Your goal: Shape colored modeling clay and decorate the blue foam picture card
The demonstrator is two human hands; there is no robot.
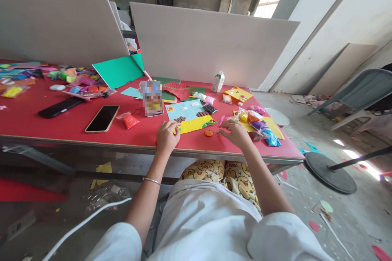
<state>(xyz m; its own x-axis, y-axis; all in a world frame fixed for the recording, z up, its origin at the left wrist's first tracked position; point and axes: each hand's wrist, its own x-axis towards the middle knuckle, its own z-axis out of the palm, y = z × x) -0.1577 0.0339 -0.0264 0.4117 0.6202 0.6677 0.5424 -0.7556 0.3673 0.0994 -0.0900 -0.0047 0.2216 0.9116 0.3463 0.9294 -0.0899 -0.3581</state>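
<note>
My left hand [167,135] rests at the left end of a yellow strip [196,124], its fingers curled onto that edge. Green and red bits decorate the strip's right end. It lies over the lower part of a light blue sheet [186,109] bearing a sun, white clouds and brown clay pieces. Over the table to the right is my right hand [235,132], thumb and fingers apart, with a tiny green piece [218,132] by the thumb tip. Between the hands sit an orange clay disc [208,133] and, farther back, a pink clay tool [221,120].
Bagged coloured clay [269,136] lies on yellow paper at right. A milk carton [218,82] stands before a white board [208,45]. Leftward are a propped phone [152,98], another phone [102,118], a red clay bag [129,120] and a black case [61,107].
</note>
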